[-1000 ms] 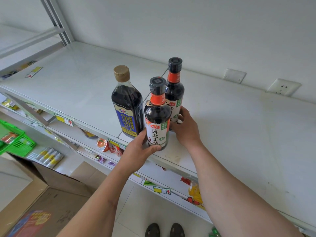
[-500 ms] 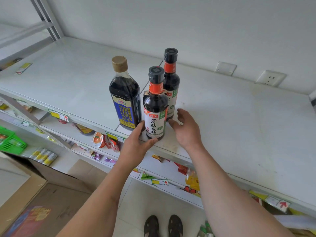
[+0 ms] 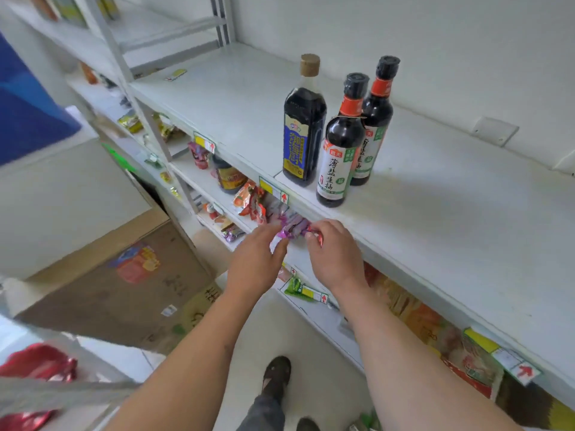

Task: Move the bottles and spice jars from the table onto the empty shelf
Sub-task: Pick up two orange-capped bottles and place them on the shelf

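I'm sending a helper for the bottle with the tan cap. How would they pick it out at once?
Look at the white top shelf, bare but for three dark bottles near its front edge. The tan-capped bottle stands leftmost. It alone has a tan cap and a blue label; the two bottles beside it have black caps, red necks and white-green labels.

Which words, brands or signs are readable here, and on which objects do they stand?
"薄盐生抽": front bottle, white label.
Red logo above it: two characters, too blurred.
Rear bottle: label partly hidden, unreadable.
Blue-label bottle: yellow characters, too blurred.
Price tags on the shelf edge: red arrows; text too small.
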